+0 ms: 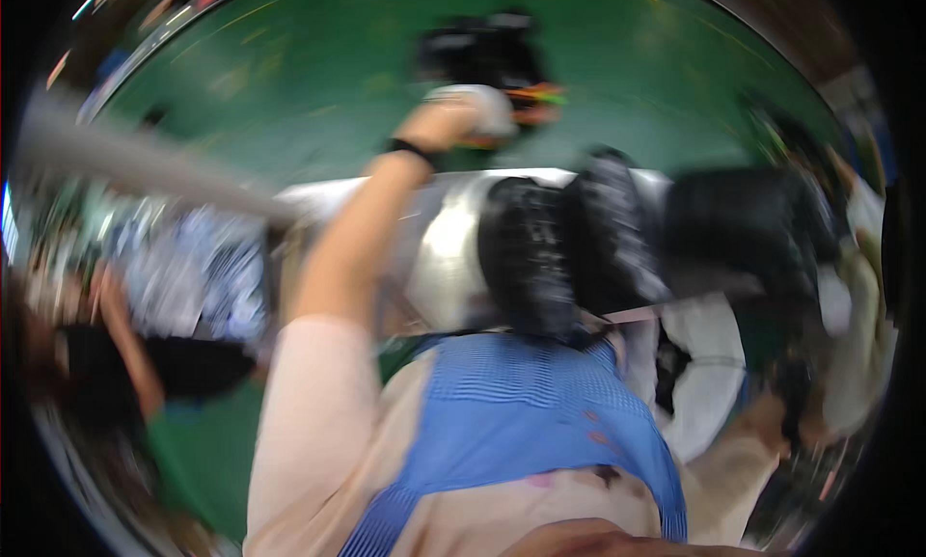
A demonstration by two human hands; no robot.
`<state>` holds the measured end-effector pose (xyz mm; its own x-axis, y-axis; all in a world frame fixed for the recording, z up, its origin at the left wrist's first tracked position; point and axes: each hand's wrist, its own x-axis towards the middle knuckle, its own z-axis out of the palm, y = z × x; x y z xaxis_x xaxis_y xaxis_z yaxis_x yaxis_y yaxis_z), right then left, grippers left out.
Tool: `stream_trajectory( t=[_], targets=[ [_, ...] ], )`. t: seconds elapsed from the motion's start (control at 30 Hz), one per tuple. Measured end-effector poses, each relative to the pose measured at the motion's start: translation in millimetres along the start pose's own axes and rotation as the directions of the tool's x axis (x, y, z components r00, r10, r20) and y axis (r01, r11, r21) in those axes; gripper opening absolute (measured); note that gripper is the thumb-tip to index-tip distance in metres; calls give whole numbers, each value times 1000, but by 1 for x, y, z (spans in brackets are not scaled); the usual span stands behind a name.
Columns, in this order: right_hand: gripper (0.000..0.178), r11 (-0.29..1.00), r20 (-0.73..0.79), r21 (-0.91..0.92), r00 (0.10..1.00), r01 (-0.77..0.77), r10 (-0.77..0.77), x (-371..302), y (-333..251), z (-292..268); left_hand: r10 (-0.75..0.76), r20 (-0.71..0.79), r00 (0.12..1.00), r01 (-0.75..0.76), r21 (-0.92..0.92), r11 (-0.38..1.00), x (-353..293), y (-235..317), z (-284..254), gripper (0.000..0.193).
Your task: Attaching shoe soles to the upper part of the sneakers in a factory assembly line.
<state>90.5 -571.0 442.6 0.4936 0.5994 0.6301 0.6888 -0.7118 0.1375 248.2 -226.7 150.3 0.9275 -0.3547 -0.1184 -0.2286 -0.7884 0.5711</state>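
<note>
Left hand [453,118] raised, closed around whitish object [487,108], blurred, near dark device [482,51] above green floor [289,84]. Right hand not visible. Step seems lifting; next needs steady placing.

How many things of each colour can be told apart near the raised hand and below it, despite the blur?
Black ribbed round things: 2
Black bulky thing, right: 1
Black wristband: 1
White thing at the left hand: 1
Total: 5; blur hides any others.
</note>
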Motion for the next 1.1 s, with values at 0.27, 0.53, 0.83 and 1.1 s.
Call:
stream_trajectory(
  t=[0.27,0.53,0.83,1.1],
  targets=[
    [22,405,-112,84,395,-910,912,-114,55,-45,-341,206,917,268,313,911,20,19,-20,54],
    [32,712,181,-258,691,-653,699,-191,121,-15,-398,292,870,337,238,911,27,8,-25,40],
    [42,794,311,-213,731,-569,607,-191,150,-9,-305,42,951,270,364,891,-4,5,-47,50],
    [44,740,107,-142,733,-657,671,-150,131,-58,-4,-170,985,74,406,911,-26,-7,-80,52]
  ],
)
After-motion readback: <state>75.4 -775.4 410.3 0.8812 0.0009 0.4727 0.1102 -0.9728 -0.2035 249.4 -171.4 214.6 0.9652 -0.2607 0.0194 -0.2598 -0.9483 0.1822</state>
